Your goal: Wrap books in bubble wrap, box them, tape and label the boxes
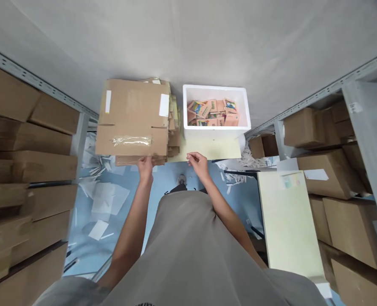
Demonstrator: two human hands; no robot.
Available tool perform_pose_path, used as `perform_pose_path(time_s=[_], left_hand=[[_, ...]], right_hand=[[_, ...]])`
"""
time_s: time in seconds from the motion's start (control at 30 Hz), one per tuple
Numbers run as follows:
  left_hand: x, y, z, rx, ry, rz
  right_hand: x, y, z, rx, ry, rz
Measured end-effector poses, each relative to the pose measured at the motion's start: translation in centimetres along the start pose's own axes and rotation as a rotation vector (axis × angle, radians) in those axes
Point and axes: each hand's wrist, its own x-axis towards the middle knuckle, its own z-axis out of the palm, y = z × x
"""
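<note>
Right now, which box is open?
The white box, right of the flat cardboard stack. Packets show inside it; the shelf boxes are brown and shut.

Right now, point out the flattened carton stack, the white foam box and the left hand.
flattened carton stack [133,117]: head view, on the top carton's face.
white foam box [215,132]: head view, on its near wall.
left hand [145,165]: head view, on the back of the hand.
</note>
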Motion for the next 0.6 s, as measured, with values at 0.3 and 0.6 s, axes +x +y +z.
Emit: perform_pose_path(time_s=[0.3, 0.6], left_hand=[[3.3, 3.2, -2.6, -0.304, 0.03, 0.186], [0.1, 11.1, -4.3, -0.261, -0.286, 0.484]], right_hand=[[1.7, -2.2, 4.6, -0.036, -0.033, 0.016], [1.5, -13.6, -3.0, -0.189, 0.392, -0.437]])
